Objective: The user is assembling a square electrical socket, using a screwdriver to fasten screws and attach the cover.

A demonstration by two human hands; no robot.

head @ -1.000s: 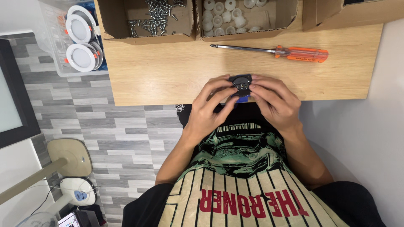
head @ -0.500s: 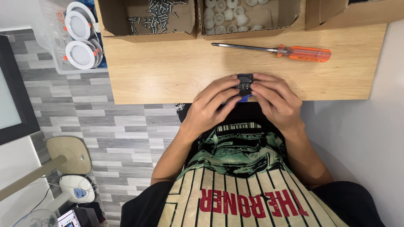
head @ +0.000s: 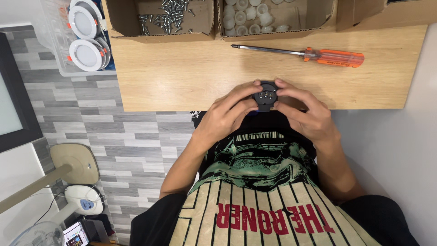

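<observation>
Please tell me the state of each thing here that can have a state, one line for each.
small black round part: held at the table edge by both hands
left hand: closed on the part
right hand: closed on the part
orange-handled screwdriver: lying flat on the table, untouched
box of screws: open
box of white pieces: open
</observation>
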